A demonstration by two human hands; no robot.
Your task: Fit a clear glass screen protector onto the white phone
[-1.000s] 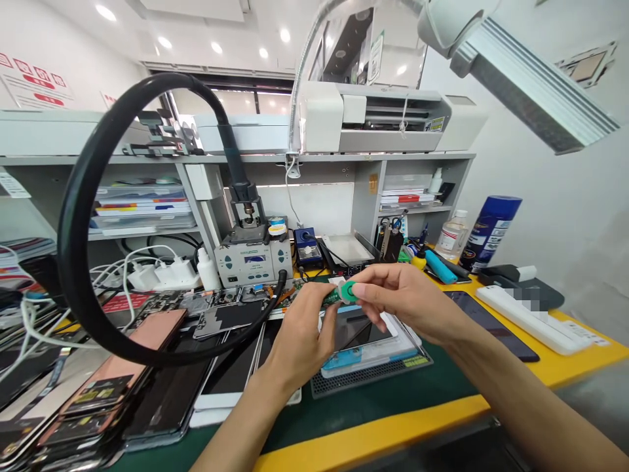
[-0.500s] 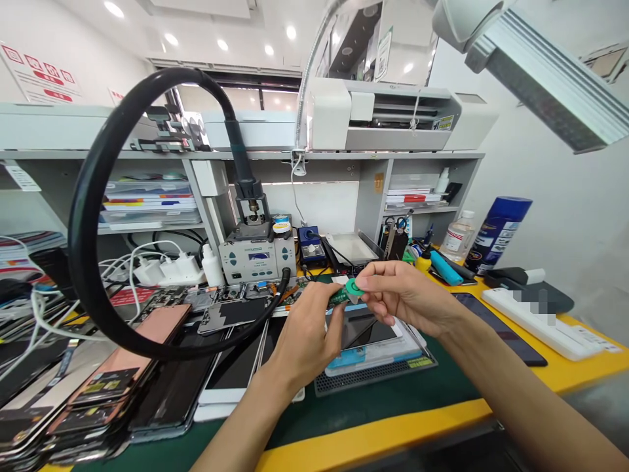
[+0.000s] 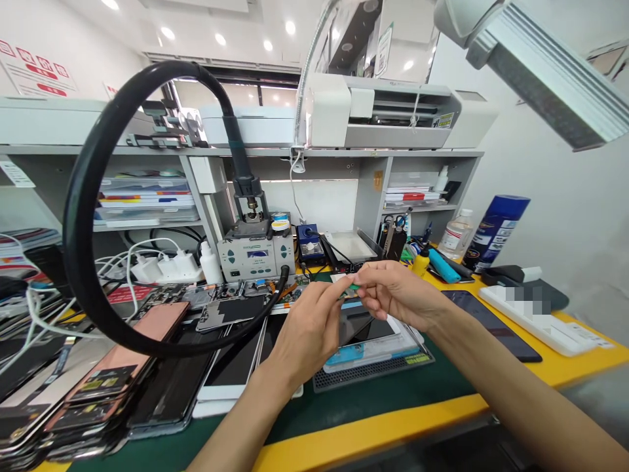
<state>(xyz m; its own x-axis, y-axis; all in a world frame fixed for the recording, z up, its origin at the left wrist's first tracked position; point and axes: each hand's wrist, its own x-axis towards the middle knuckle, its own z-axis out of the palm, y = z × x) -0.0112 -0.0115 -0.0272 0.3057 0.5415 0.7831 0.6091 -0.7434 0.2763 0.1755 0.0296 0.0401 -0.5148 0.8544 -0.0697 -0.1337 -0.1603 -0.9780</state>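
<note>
Mostly hidden, a small green piece (image 3: 354,287) is being pinched in the closed fingertip grips of the bare left hand (image 3: 308,322) and the bare right hand (image 3: 399,293), above a yellow, green-matted counter (image 3: 383,429). Dropping is being risked, should either grip be slackening.

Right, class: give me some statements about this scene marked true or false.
The left hand and right hand meet at a small green item. True.
The blue can stands left of the clear bottle. False: the blue can is right of it.
A black hose curves in a large loop. True.
The pink panel lies right of both hands. False: the pink panel lies left of them.
A white machine sits atop the shelf unit. True.
</note>
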